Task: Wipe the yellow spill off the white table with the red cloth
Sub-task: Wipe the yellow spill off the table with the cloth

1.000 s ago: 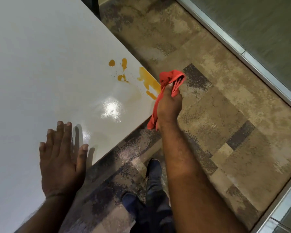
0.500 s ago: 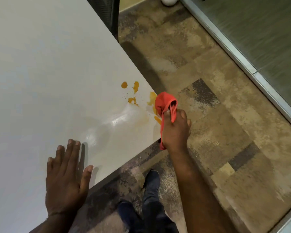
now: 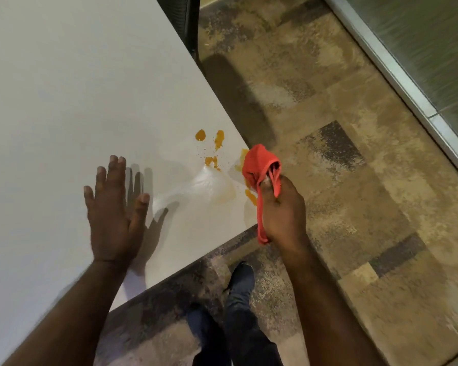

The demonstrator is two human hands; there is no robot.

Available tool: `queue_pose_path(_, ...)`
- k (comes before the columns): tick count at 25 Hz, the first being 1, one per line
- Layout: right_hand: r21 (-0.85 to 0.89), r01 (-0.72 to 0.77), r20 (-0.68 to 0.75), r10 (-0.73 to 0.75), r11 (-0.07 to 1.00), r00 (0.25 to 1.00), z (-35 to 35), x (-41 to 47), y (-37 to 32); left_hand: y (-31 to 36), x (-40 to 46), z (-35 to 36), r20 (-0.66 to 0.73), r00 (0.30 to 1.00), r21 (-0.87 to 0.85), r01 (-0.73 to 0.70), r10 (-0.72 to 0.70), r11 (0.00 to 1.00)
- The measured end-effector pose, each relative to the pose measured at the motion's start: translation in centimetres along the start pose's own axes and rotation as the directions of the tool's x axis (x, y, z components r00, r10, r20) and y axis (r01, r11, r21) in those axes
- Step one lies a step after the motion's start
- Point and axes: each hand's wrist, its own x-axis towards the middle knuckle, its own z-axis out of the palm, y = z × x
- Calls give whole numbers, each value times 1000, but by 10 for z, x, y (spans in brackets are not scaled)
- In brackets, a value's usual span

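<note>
The wiping is only at its start. The right hand (image 3: 280,210) is closed around the bunched red cloth (image 3: 259,162), and the front of the cloth touches, or almost touches, the table (image 3: 64,88) at its edge, just ahead of the knuckles. It lies over the largest streak of the yellow spill (image 3: 214,146), so this part is mostly hidden; I cannot tell how much of it is already taken up. A small piece of the streak shows just left of the thumb, close to the edge. The other drops are not touched: two blots ahead and to the left of the cloth, a smaller patch and fine specks between them and the cloth. So nearly all of the spill is left to do, in my judgement.

The left hand (image 3: 114,210) lies flat on the table with the fingers spread wide and holds nothing. It is well apart from the spill, on the near left side of it.

Compared with one second ago, the right hand has come from over the floor, beside the edge, onto the streak. Half a second ago the cloth already covered this streak, and it has moved little since. The left hand stays flat on the table in all three pictures. The drops farther from the edge look the same.
</note>
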Motion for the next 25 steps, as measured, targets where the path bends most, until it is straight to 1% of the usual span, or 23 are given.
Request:
queue_pose_path(1, 15, 3, 1, -3, 1000, 1000, -1, -7, 11, 3, 10, 6, 23, 1000, 7, -13, 12, 1000)
queue_pose_path(3, 72, -46, 32, 44, 996, 999, -4, -16, 27, 4, 22, 15, 57, 998, 45, -15, 12, 999)
queue_pose_path(5, 103, -110, 79, 103, 989, 992, -5, -3, 27, 3, 23, 18, 70, 997, 94, -25, 18, 995)
queue_pose_path(6, 89, -120, 114, 110, 989, 987, -6, 10, 20, 3, 22, 18, 71, 997, 108, -37, 29, 993)
queue_pose_path(10, 29, -9, 251, 2, 1000, 968, -4, 51, -20, 7, 22, 18, 68, 997, 126, -30, 21, 992)
queue_pose_path(12, 14, 60, 265, -62, 998, 962, -1, 48, -21, 7, 22, 19, 67, 998, 134, -22, 13, 991)
queue_pose_path(15, -59, 146, 257, -126, 988, 958, -8, 20, -5, 9, 21, 18, 71, 997, 136, -29, 19, 990)
queue_pose_path(16, -47, 126, 248, -111, 991, 962, -12, 16, 1, 10, 21, 18, 69, 997, 134, -29, 19, 991)
queue_pose_path(18, 36, -1, 234, -7, 999, 972, -16, 22, 8, 13, 21, 17, 64, 998, 128, -22, 14, 991)
queue_pose_path(19, 73, -47, 257, 27, 996, 966, -15, 30, 8, 14, 20, 17, 62, 998, 126, -21, 13, 992)
queue_pose_path(20, 106, -60, 293, 26, 993, 956, -13, 40, 6, 14, 20, 18, 59, 998, 129, -23, 16, 991)
queue_pose_path(23, 195, -33, 389, -46, 980, 920, 0, 70, -14, 13, 21, 18, 56, 998, 149, -27, 19, 988)
queue_pose_path(25, 159, 54, 389, -112, 986, 914, 11, 82, -27, 14, 21, 18, 57, 998, 154, -25, 16, 988)
